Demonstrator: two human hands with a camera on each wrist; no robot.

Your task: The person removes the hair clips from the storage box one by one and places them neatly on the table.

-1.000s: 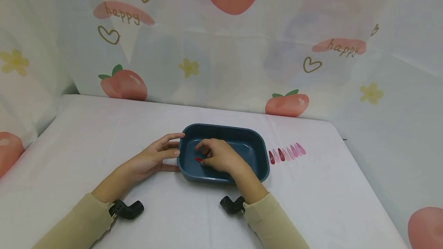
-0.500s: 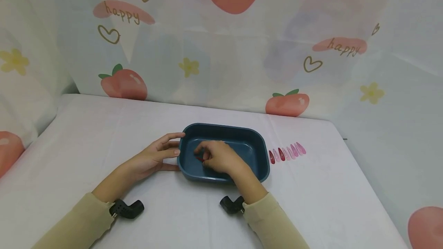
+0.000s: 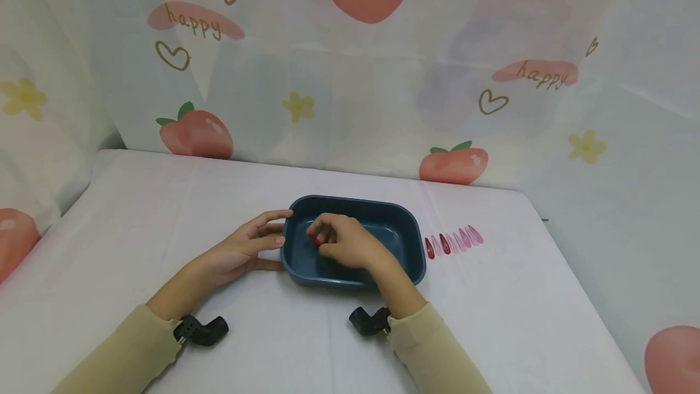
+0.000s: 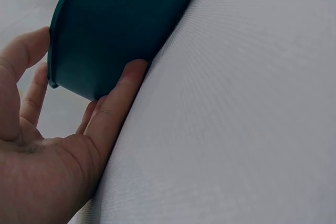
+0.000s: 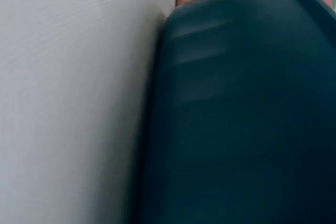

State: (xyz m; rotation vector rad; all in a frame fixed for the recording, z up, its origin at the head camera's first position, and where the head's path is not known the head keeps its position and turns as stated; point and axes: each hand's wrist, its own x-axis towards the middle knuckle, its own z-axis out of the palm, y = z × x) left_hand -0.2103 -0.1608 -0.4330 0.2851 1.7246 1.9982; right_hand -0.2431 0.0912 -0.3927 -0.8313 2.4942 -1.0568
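A dark blue-green rectangular box (image 3: 391,239) stands on the table in the head view. Inside it, at the left part, my right hand (image 3: 352,245) pinches a small red snap hair clip (image 3: 315,240) between thumb and fingers; most of the clip is hidden. My left hand (image 3: 237,254) rests against the box's left end, its fingers spread and touching the wall and rim. The left wrist view shows that hand's fingers (image 4: 118,98) along the box wall (image 4: 115,30). Only the box's outer side (image 5: 236,103) and part of the left hand fill the right wrist view.
Right of the box, several snap hair clips (image 3: 445,244), red and pink, lie side by side in a slanting row on the white-covered table (image 3: 519,297). A patterned cloth (image 3: 361,108) hangs behind the table. A black wrist camera sits on each sleeve.
My right hand has risen a little off the box floor, bringing the red hair clip up between its fingertips. The left hand, box and row of clips have stayed put.
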